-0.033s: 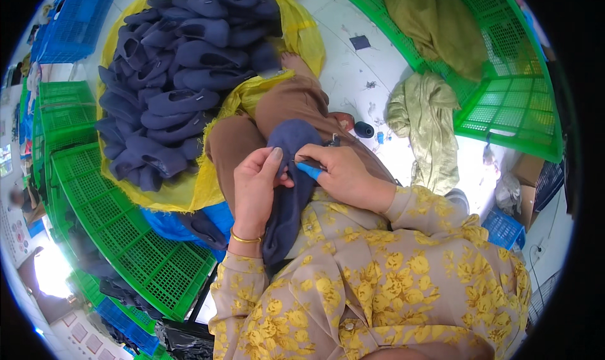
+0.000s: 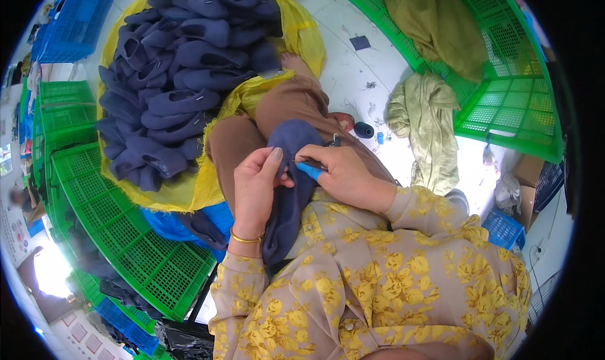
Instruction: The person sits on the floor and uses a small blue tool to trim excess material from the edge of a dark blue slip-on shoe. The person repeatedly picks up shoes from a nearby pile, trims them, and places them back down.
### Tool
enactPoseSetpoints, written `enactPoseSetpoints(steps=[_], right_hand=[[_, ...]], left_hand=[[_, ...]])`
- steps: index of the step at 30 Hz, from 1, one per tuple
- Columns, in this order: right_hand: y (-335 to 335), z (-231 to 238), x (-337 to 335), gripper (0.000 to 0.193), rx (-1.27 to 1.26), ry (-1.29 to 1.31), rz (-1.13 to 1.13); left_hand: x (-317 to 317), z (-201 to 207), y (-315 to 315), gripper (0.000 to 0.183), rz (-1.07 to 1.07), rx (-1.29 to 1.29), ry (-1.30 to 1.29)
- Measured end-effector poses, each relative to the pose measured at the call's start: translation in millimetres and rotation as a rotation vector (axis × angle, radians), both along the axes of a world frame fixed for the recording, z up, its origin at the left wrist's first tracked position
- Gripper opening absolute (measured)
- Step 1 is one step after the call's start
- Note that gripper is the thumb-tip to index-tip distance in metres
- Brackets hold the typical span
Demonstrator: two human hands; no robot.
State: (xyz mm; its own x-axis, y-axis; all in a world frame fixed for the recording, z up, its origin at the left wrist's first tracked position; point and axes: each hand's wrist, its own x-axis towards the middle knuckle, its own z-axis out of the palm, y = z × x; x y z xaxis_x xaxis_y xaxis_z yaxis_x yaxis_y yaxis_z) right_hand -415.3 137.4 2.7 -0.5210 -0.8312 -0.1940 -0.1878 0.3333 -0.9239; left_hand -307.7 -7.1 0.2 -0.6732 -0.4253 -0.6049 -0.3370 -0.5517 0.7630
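Note:
A dark blue soft fabric piece (image 2: 295, 135), rounded at its far end and narrowing toward me, lies across my lap. My left hand (image 2: 257, 174) pinches its edge between thumb and fingers. Close beside it, my right hand (image 2: 345, 174) is closed, with blue tape (image 2: 310, 170) round one finger, its fingertips at the fabric. Part of a small dark tool (image 2: 334, 140) with a metallic glint shows at my right hand; the rest is hidden by the fingers. Ahead and to the left, a pile of similar dark blue pieces (image 2: 183, 104) fills a yellow woven bag (image 2: 189, 199).
Green plastic crates stand at left (image 2: 145, 259) and far right (image 2: 510, 117). An olive cloth (image 2: 435, 26) lies in the right crate, and a pale green cloth (image 2: 425, 120) hangs nearby. A dark thread spool (image 2: 363, 130) and scraps lie on the white floor (image 2: 340, 38).

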Motion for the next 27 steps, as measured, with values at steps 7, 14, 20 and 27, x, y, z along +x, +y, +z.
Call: enactPoseSetpoints(steps=[7, 14, 20, 27], right_hand=[[0.4, 20.0, -6.0, 0.017, 0.158, -0.072, 0.041], [-1.0, 3.8, 2.2, 0.014, 0.114, -0.074, -0.012], [-6.4, 4.3, 5.1, 0.010, 0.129, -0.143, -0.065], [-7.4, -4.0, 7.3, 0.020, 0.045, -0.083, -0.070]], left_hand=[[1.2, 6.2, -6.6, 0.016, -0.033, 0.075, -0.008], [1.5, 0.6, -5.9, 0.017, -0.008, 0.146, -0.011], [1.0, -2.9, -2.7, 0.017, 0.008, 0.145, -0.002], [3.1, -5.3, -1.2, 0.018, -0.006, 0.127, 0.020]])
